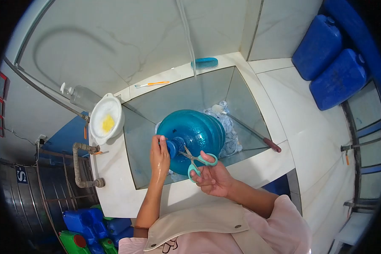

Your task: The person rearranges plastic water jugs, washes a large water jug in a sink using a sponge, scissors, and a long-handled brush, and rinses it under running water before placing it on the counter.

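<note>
A large translucent blue water jug (pixel 199 131) lies on its side in the basin, its neck turned toward me and to the left. My left hand (pixel 160 156) is closed around the blue cap (pixel 172 149) at the neck. Scissors (pixel 193 158) with teal handles are in my right hand (pixel 216 180), a finger and thumb at the loops. Their blades reach the neck just beside the cap. I cannot tell whether the tips are under the cap's edge. Crumpled white and blue cloth (pixel 231 137) lies beneath and behind the jug.
A tiled basin (pixel 146 169) surrounds the jug. A dark-red-handled brush (pixel 271 144) leans on its right rim. On the ledge sit a toothbrush (pixel 152 84), a blue scrub brush (pixel 204 63), and a white bowl (pixel 98 131) with a yellow sponge (pixel 108 123). A pump bottle (pixel 81 96) stands behind.
</note>
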The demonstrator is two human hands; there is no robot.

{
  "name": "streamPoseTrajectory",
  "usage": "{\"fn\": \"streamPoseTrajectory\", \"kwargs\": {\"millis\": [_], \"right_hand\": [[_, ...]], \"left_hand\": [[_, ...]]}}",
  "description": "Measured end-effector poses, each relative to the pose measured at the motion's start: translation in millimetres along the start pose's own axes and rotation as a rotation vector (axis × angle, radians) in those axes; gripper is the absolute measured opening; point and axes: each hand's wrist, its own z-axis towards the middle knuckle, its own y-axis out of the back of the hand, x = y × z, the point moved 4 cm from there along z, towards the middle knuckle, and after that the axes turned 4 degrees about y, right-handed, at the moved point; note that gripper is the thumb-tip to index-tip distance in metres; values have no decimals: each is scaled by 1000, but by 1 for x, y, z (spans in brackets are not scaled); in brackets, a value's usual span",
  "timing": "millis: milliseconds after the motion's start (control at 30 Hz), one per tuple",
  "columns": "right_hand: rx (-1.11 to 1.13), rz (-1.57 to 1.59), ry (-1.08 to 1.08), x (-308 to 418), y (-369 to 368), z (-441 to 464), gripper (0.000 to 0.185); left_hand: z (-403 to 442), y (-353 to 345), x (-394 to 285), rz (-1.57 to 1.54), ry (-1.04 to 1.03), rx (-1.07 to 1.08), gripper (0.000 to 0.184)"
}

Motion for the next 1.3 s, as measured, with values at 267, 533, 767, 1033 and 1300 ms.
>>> {"fn": "streamPoseTrajectory", "kwargs": {"millis": [267, 533, 767, 1033, 1300], "right_hand": [[-36, 67, -28, -11, 0, 0, 64], [-29, -12, 4, -8, -3, -4, 62], [-8, -43, 20, -8, 2, 2, 63], [-60, -48, 134, 4, 3, -8, 62], [20, -61, 97, 1, 3, -11, 65]], "left_hand": [[-9, -9, -12, 51, -172, -100, 30], [-8, -1, -22, 223, -40, -130, 28], [-1, -1, -2, -37, 199, 111, 47], [-4, -18, -11, -377, 247, 352, 44], [-7, -10, 6, -70, 72, 147, 39]]}}
